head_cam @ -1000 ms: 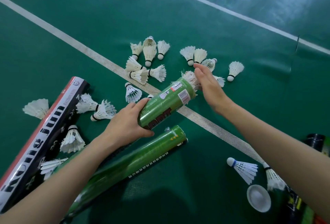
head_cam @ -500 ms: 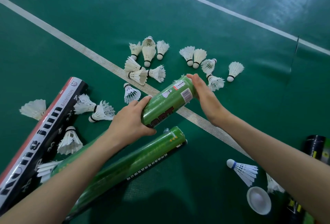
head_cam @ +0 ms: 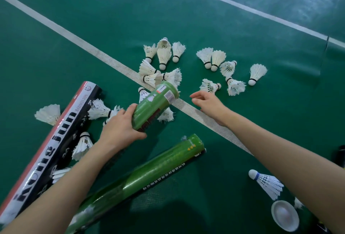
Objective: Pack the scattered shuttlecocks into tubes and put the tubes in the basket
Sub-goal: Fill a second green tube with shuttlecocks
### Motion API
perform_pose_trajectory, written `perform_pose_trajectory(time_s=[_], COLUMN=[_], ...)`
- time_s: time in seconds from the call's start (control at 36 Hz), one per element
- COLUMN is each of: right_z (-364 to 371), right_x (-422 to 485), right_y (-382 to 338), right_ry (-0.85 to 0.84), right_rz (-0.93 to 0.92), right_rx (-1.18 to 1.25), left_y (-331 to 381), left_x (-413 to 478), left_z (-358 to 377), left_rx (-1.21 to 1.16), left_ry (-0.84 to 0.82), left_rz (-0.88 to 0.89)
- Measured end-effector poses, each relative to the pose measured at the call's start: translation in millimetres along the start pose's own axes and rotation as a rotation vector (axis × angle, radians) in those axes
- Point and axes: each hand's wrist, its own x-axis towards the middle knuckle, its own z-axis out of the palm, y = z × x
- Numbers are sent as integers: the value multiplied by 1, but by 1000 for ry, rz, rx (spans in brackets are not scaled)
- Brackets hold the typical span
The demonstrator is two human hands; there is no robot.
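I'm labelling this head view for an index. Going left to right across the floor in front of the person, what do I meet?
From left: black tube → left hand → held green tube → right hand → blue-banded shuttlecock.

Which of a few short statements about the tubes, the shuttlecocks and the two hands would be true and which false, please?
1. The left hand grips a green tube. True.
2. The right hand holds a shuttlecock. False: it holds nothing, its fingers loosely curled near a shuttlecock on the floor.
3. A second green tube lies on the floor. True.
4. The black tube stands upright. False: it lies flat.
5. A white cap lies near the right forearm. True.
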Motion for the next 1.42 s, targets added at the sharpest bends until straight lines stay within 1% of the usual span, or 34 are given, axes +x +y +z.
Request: perform_pose_trajectory(time_s=[0.11, 0.19, 0.28, 0.36, 0.5, 0.64, 0.75, 0.81, 0.89, 0.94, 1.03, 1.11, 1.19, 1.33, 1.42], right_z=[30, 52, 69, 81, 72, 34, 19, 22, 37, 47, 59, 67, 74, 84, 88], right_x=[8, 11, 11, 12, 13, 11, 5, 2, 0, 1, 3, 5, 7, 5, 2], right_y=[-5, -7, -5, -3, -1, 18, 30, 27, 18, 12, 4, -3, -8, -16, -21], right_ry=[-117, -201, -246, -220, -93, 41, 78, 33, -91, -126, -169, -197, -238, -238, -241], right_rz=[-66, -189, -258, -272, -294, -112, -62, -20, 70, 124, 227, 261, 281, 332, 387], right_rx=[-174, -336, -433, -490, -377, -304, -216, -180, -162, -128, 47, 157, 136, 145, 294], left_y=[-11, -16, -19, -22, -20, -16, -9, -5, -3, -2, -4, -8, -11, -15, -17], left_x=[2, 3, 5, 7, 8, 9, 10, 12, 13, 13, 12, 9, 8, 10, 11], left_z=[1, 2, 0, -3, -5, -3, -2, -1, 1, 3, 5, 7, 8, 5, 1], left_rx=[-12, -15, -25, -41, -59, -42, -10, 9, 56, 79, 91, 87, 80, 60, 53], left_ry=[-8, -14, -13, -5, -24, -37, -40, -37, -28, -23, -29, -30, -36, -26, -7], left_rz=[-25, -35, -58, -62, -54, -33, -26, -31, -33, -33, -44, -50, -56, -67, -78])
